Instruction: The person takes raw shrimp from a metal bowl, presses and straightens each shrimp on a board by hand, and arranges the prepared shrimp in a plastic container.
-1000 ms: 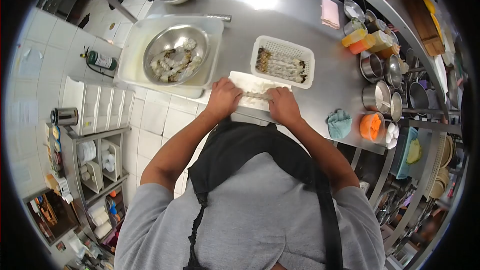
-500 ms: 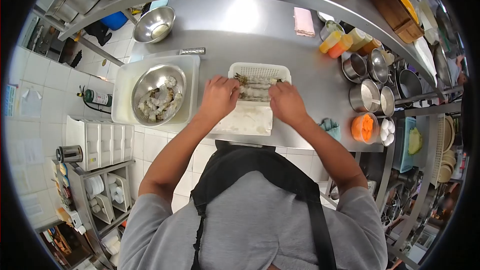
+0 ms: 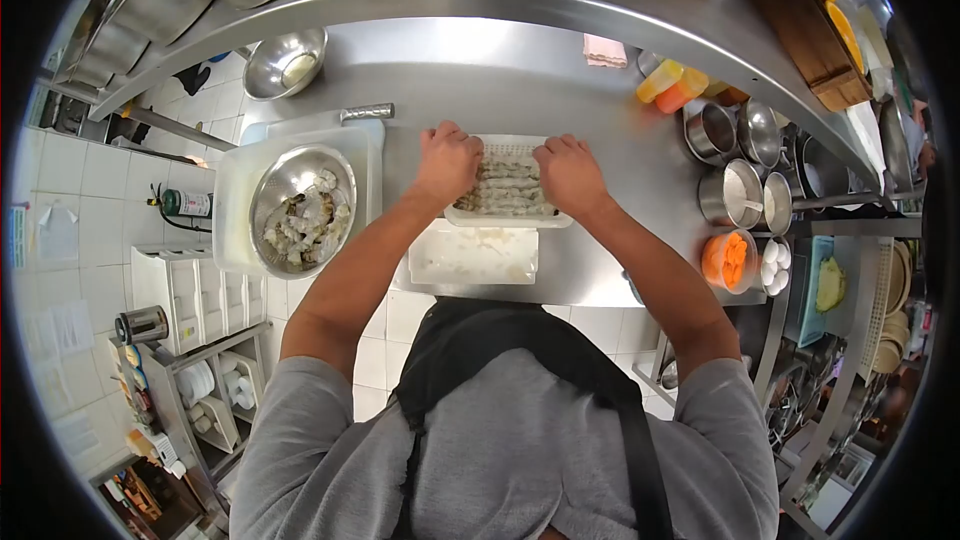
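A white perforated basket (image 3: 510, 143) holds rows of peeled-looking grey shrimp (image 3: 508, 186). My left hand (image 3: 449, 160) is at the basket's left edge with its fingers curled together; what they hold, if anything, is hidden. Curled in the same way, my right hand (image 3: 571, 172) is at the right edge, and its fingertips are hidden too. Just below the basket lies a white tray (image 3: 473, 256) with wet marks on it. To the left, a steel bowl (image 3: 262, 202) with more shrimp (image 3: 306, 225) sits in a translucent plastic tub (image 3: 232, 210).
Behind the tub are a knife handle (image 3: 367, 112) and another steel bowl (image 3: 285, 65). A pink cloth (image 3: 604, 51), sauce bottles (image 3: 683, 92), steel pots (image 3: 730, 192) and a container of orange pieces (image 3: 729, 261) stand toward the right. A steel shelf (image 3: 560, 5) spans the top.
The camera view has shifted forward. Both hands have moved up slightly relative to the basket, uncovering more of the shrimp rows.
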{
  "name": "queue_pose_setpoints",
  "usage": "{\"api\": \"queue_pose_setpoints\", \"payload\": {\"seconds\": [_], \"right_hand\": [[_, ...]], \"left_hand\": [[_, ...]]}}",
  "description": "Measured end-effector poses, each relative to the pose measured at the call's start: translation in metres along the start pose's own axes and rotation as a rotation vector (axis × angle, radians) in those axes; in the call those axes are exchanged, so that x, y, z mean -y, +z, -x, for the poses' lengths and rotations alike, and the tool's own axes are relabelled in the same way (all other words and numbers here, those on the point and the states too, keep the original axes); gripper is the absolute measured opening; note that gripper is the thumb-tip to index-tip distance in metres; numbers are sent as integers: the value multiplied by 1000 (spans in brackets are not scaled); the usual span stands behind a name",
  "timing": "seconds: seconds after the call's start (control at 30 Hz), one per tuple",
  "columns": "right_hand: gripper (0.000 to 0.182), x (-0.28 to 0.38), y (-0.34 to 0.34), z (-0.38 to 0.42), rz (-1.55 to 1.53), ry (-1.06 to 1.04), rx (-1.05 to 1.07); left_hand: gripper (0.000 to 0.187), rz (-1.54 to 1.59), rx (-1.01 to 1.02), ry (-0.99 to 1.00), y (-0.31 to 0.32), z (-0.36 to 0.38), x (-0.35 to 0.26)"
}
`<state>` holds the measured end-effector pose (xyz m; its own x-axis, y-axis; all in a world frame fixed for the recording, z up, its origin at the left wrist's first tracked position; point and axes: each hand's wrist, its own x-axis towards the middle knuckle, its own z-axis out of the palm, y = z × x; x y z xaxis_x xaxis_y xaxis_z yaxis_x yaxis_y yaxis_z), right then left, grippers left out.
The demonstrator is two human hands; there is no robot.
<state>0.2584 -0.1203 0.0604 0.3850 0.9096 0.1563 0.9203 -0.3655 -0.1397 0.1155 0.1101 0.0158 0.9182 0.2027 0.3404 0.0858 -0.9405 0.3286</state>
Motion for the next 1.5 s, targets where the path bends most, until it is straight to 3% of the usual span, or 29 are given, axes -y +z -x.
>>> {"api": "queue_pose_setpoints", "payload": {"seconds": [0.2, 0.4, 0.5, 0.6, 0.7, 0.77, 0.9, 0.97, 1.07, 1.17, 1.2, 1.27, 1.3, 1.37, 1.43, 1.5], "right_hand": [[28, 11, 31, 3, -10, -38, 74], [44, 54, 34, -14, -118, -12, 20], [46, 58, 39, -17, -140, 20, 120], [44, 47, 11, -10, -235, 91, -50], [43, 21, -29, 11, -382, 257, -159], [42, 3, -41, 31, -352, 354, -252], [50, -28, -29, 67, -462, 573, -176], [58, -34, 1, 80, -640, 734, -112], [69, -25, 33, 75, -736, 864, -101], [62, -36, 73, 47, -757, 869, -118], [59, -44, 94, 40, -701, 836, -100], [50, -95, 151, 31, -426, 629, -9], [38, -88, 136, 24, -504, 679, -38], [25, -76, 109, 15, -648, 755, -97], [28, -72, 116, 18, -770, 787, -142], [28, -55, 104, 27, -857, 773, -202]], "left_hand": [[7, -162, 151, -13, -16, 1, -10], [19, 39, -21, -109, -21, -14, -12], [27, 113, 183, -114, -25, -28, -10], [25, 96, 411, -225, -16, -35, 5], [22, 96, 171, -299, -9, -14, 16], [18, 99, 190, -477, -14, -3, 19], [26, 194, 229, -683, -4, 40, -6], [35, 491, 180, -507, -2, 66, -49], [33, 586, 445, -487, -48, 70, -101], [28, 679, 313, -463, -71, 81, -93], [23, 663, 357, -535, -101, 76, -93], [24, 922, 259, -635, -119, 88, -60], [25, 1037, 185, -693, -138, 99, -37], [24, 958, -94, -657, -189, 113, 13], [25, 826, -372, -879, -249, 127, 53], [30, 658, -520, -920, -289, 146, 84]]}}
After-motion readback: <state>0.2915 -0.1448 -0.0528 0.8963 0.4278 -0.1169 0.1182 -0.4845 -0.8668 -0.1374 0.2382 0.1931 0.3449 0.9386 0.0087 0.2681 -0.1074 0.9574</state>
